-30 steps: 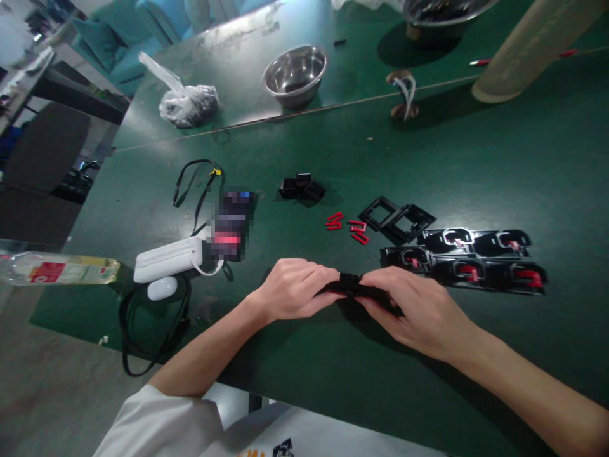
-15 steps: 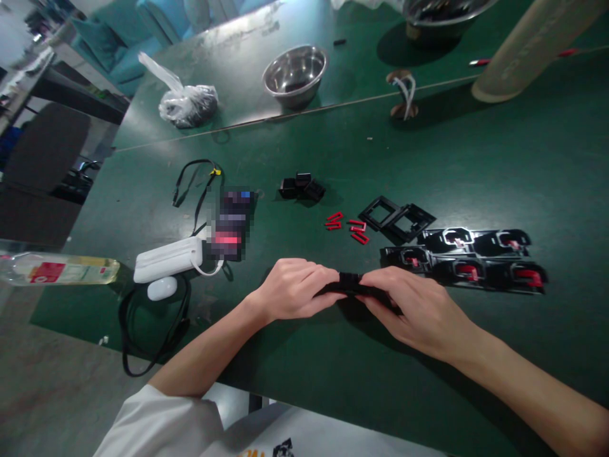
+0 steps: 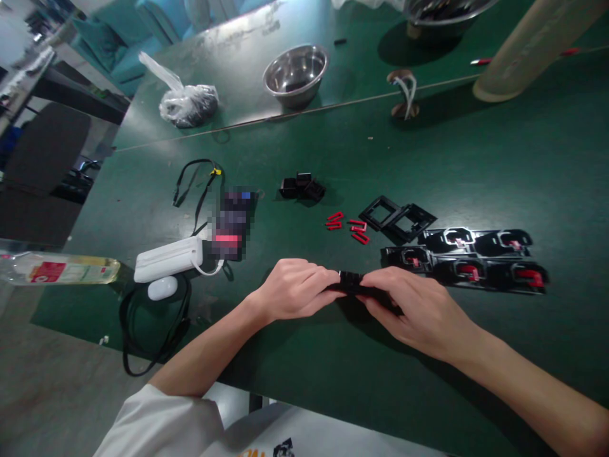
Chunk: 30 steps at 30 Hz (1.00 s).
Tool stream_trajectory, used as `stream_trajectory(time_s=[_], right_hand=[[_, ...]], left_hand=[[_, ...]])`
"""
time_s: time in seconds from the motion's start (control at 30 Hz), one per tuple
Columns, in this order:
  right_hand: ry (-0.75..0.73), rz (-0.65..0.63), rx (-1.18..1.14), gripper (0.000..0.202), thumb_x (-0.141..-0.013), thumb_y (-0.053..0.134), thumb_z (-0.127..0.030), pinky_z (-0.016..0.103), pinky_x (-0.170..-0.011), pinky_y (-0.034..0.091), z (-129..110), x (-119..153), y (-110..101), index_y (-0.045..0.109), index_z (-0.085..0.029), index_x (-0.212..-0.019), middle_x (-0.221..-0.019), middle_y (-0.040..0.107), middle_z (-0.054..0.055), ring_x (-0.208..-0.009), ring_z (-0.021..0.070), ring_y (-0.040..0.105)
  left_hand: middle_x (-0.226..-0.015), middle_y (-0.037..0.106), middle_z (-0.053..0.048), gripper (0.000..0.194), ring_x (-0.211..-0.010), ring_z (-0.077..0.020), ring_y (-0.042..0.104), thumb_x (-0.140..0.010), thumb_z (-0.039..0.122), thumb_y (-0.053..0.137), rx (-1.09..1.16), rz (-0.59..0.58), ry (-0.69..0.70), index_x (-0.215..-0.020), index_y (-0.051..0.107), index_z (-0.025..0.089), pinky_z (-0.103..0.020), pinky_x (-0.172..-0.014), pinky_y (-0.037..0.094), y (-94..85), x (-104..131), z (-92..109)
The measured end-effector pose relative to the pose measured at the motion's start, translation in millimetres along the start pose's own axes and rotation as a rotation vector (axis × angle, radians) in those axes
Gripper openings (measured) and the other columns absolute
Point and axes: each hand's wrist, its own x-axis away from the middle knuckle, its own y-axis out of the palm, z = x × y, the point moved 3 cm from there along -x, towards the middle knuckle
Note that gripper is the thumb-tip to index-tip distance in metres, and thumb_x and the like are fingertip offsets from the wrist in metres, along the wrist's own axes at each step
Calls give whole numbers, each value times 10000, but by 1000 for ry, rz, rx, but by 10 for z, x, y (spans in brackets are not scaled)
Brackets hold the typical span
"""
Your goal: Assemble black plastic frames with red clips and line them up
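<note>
A black plastic part (image 3: 351, 283) is gripped at its two ends between my left hand (image 3: 302, 289) and my right hand (image 3: 412, 304), low over the green table. Fingers of both hands are closed on it and hide most of its shape. Just beyond my hands lie several small red clips (image 3: 359, 226). Two black square frames (image 3: 410, 222) overlap to the right of the clips. Black assemblies with red pieces inside (image 3: 488, 273) lie in rows beyond my right hand. A small heap of black blocks (image 3: 303, 186) sits farther back.
At the left are a phone (image 3: 234, 222), a white power bank (image 3: 169, 259), a white case (image 3: 162, 289), black cables (image 3: 124, 336) and a bottle (image 3: 61, 269). Farther back stand a metal bowl (image 3: 295, 76), a plastic bag (image 3: 188, 105) and a beige cylinder (image 3: 528, 57).
</note>
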Motion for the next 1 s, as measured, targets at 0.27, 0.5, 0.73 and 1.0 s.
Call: stream_trajectory(time_s=[0.27, 0.5, 0.73, 1.0], right_hand=[[-17, -2, -4, 145, -1000, 631, -117, 283, -714, 574, -2, -7, -15, 619, -147, -1141, -978, 744, 85, -851, 192, 737], [-6, -5, -17, 136, -998, 615, -104, 291, -711, 573, 1, -8, -8, 627, -162, -1120, -962, 747, 78, -832, 195, 739], [-6, -13, -11, 135, -994, 612, -100, 295, -705, 568, 10, 1, 4, 623, -159, -1114, -954, 740, 75, -832, 196, 733], [-6, -23, -10, 149, -993, 619, -106, 295, -705, 567, 3, 11, -10, 612, -161, -1131, -967, 738, 79, -837, 197, 731]], left_hand=[[-862, 811, -6, 195, -658, -121, 742, -1067, 345, 618, 9, 3, 0, -999, 667, 169, -268, -630, 524, -7, -11, 9], [-876, 819, -16, 214, -665, -120, 746, -1080, 342, 585, -2, -13, 0, -991, 677, 170, -264, -630, 525, -5, -18, 9], [-883, 820, -13, 201, -667, -124, 747, -1078, 333, 593, -1, -10, 3, -992, 671, 169, -272, -629, 528, -4, -22, 12], [-864, 813, -6, 183, -661, -123, 745, -1083, 312, 585, -4, -18, 10, -1006, 668, 167, -276, -622, 524, -2, -17, 15]])
